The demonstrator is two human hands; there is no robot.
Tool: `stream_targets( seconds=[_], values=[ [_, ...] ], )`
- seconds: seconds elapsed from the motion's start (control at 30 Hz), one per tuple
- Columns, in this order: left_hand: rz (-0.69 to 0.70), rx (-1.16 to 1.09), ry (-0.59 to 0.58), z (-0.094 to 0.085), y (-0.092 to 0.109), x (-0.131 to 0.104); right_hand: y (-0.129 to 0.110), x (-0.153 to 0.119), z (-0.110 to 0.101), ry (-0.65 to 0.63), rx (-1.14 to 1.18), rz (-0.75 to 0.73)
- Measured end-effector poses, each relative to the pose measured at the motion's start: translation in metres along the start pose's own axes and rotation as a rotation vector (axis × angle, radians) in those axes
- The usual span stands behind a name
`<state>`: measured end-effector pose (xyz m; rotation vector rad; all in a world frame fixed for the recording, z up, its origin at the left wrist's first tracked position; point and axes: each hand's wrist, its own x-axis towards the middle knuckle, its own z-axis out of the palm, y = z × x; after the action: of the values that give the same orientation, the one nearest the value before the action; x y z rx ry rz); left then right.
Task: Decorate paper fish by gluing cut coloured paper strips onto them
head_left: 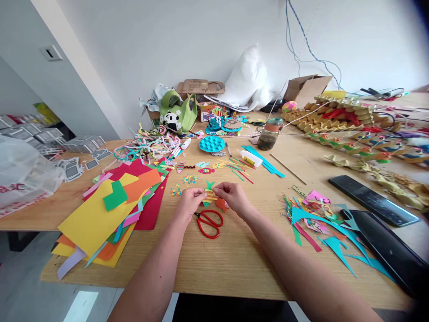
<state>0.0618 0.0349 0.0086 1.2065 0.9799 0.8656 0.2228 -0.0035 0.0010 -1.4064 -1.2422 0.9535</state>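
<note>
A green paper fish with yellow stripes lies on the table between my hands. My left hand has its thumb and fingers pinched at the fish's left edge. At the right edge, my right hand is pinched too; whatever small piece it may hold is too small to tell. Just below my fingertips are scissors with red handles. An orange paper fish sits beside the green one, partly under my right hand. Small paper dots and a red fish lie behind.
Coloured paper sheets are stacked at left. Paper scraps, a phone and a black case lie at right. Further back are a glue bottle, a glass jar, a blue plate and a green bag.
</note>
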Motion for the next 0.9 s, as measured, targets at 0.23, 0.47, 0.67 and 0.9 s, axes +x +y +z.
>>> stream_targets(
  seconds=[0.23,0.47,0.67,0.9],
  values=[
    [-0.001,0.014,-0.023,0.0,0.0011,-0.0021,0.0002,-0.0002,0.0016,0.007,-0.017,-0.002],
    [-0.01,0.012,-0.019,0.0008,0.0011,-0.0026,0.0002,-0.0001,0.0021,0.006,-0.011,0.002],
    [-0.003,0.016,-0.015,0.0012,0.0013,-0.0024,-0.0013,-0.0015,0.0022,0.014,-0.01,0.01],
    [-0.003,0.056,-0.001,0.0016,0.0017,-0.0034,-0.0033,-0.0021,0.0027,0.012,-0.015,0.012]
  ],
)
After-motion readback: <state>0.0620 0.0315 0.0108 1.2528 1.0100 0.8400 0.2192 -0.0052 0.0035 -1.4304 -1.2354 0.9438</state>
